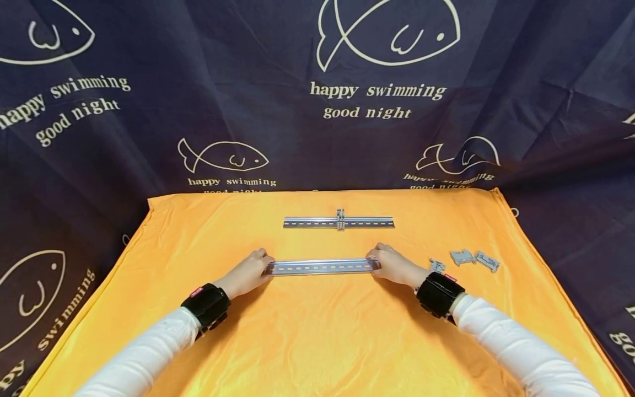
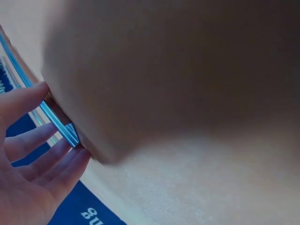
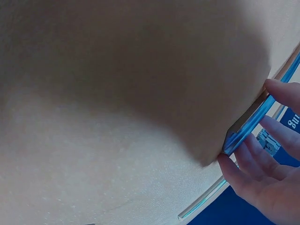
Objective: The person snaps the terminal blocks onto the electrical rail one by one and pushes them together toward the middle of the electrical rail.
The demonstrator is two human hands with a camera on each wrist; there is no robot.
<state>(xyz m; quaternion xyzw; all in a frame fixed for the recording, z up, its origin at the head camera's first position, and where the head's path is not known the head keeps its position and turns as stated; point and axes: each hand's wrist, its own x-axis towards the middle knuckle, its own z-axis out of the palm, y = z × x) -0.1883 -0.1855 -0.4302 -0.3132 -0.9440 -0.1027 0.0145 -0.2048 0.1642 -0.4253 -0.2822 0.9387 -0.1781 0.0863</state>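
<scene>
A slotted metal DIN rail (image 1: 322, 267) lies crosswise between the hands. At its left end the left hand (image 1: 250, 271) grips it, thumb on the near edge and fingers along the far side, as the left wrist view shows with the rail's end (image 2: 70, 136). The right hand (image 1: 395, 266) holds the other end the same way, and in the right wrist view that rail end (image 3: 234, 140) sits between thumb and fingers. Farther back, a second slotted rail (image 1: 310, 223) carries narrow grey clip-on pieces, seemingly terminal blocks (image 1: 340, 219), upright near its middle.
Several loose grey terminal-block-like pieces lie right of the right hand: one small piece (image 1: 437, 266) near the wrist, then a larger piece (image 1: 462, 256) beside another (image 1: 488, 261). An orange cloth (image 1: 317, 342) covers the table. Dark blue curtains (image 1: 288, 71) with fish prints enclose it.
</scene>
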